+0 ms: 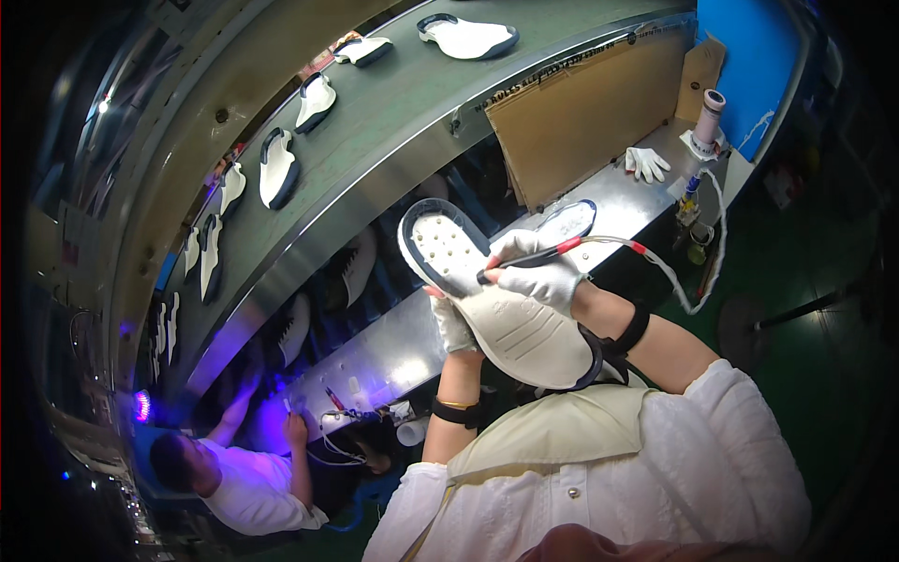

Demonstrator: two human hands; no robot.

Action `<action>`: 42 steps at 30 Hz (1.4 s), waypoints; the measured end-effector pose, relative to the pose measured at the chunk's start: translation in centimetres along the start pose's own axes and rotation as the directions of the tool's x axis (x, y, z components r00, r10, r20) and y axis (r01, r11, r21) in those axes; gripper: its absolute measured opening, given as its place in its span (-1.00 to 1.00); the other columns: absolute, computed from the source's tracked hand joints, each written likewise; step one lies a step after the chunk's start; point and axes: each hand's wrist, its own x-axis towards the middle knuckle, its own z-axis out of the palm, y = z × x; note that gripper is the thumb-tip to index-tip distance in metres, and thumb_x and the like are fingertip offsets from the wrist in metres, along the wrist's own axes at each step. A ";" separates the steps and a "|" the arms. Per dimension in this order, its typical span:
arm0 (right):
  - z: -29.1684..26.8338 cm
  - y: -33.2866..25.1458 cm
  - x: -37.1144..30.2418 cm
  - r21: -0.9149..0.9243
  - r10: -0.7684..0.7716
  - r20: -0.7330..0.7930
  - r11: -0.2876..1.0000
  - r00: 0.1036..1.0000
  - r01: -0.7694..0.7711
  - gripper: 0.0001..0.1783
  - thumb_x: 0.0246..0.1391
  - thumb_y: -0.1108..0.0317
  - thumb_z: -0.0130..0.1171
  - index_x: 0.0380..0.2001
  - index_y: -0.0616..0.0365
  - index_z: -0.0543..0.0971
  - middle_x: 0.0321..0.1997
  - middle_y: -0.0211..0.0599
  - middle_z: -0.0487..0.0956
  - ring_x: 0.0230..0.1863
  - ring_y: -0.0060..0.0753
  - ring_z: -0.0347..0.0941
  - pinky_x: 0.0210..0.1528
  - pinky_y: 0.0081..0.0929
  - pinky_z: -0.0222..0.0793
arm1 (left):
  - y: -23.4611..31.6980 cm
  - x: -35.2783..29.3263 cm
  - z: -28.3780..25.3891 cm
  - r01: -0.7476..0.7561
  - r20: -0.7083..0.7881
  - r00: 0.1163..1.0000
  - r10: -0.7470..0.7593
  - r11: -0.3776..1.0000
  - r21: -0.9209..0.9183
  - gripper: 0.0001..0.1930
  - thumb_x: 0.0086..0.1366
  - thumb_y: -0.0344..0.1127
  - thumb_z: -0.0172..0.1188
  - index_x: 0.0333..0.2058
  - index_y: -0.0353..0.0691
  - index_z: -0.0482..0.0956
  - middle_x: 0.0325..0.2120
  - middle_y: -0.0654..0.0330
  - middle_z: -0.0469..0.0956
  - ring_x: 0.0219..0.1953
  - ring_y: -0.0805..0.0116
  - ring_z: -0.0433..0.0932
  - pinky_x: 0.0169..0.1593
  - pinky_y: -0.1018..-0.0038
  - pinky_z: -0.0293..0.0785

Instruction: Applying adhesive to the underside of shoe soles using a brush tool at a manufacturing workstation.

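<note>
My left hand [454, 323], in a white glove with bare fingertips, grips a white shoe sole [526, 342] from its left side. The sole has a dark rim and stands tilted before my chest. Its far end shows a hollow with several small round studs, and the near half has curved lines. My right hand [541, 279], gloved the same way, is closed around a black pen-shaped tool [526, 259] with a red band. The tool's tip is at the sole's middle, near the hollow; I cannot tell if it touches. A cable runs off from the tool to the right.
Beyond the metal ledge [393, 375], a green conveyor [384, 112] carries several white soles. Cardboard [590, 122] leans on the ledge's far side. Another sole [568, 221], a white glove [646, 165] and a pink bottle [712, 112] lie rightward. A co-worker [257, 482] sits left under violet light.
</note>
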 end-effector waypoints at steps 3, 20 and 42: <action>0.2 0.3 -0.3 -0.085 -0.248 -0.051 0.966 0.968 0.243 -0.89 -0.02 0.54 0.22 -0.36 0.16 0.55 -0.37 -0.35 0.58 -0.32 -0.56 0.52 -0.24 -0.54 0.43 | 0.0 0.1 0.0 0.024 -0.082 0.996 -0.021 0.999 0.030 -0.19 0.19 0.42 -0.09 0.18 -0.14 0.25 -0.06 0.18 0.47 -0.12 0.31 0.50 -0.06 0.40 0.47; -1.3 -0.5 -1.7 -0.112 0.001 0.052 0.994 0.999 0.005 -0.91 -0.05 0.54 0.22 -0.41 0.14 0.57 -0.36 -0.44 0.56 -0.26 -0.68 0.46 -0.19 -0.62 0.40 | 0.0 0.6 -0.8 0.042 0.098 0.995 -0.037 0.998 -0.048 -0.26 0.27 0.26 -0.06 0.25 -0.14 0.15 0.12 0.15 0.36 0.08 0.16 0.41 0.16 0.23 0.33; -1.6 -2.0 0.6 -0.301 -0.342 0.039 0.892 0.939 0.337 -0.89 -0.07 0.47 0.29 -0.41 0.15 0.57 -0.41 -0.34 0.58 -0.34 -0.56 0.52 -0.25 -0.59 0.42 | 3.3 1.2 -0.8 0.242 0.274 0.943 -0.192 0.956 -0.164 -0.36 0.33 0.11 -0.04 0.19 -0.28 0.22 0.08 -0.03 0.38 0.05 0.10 0.44 0.13 0.21 0.37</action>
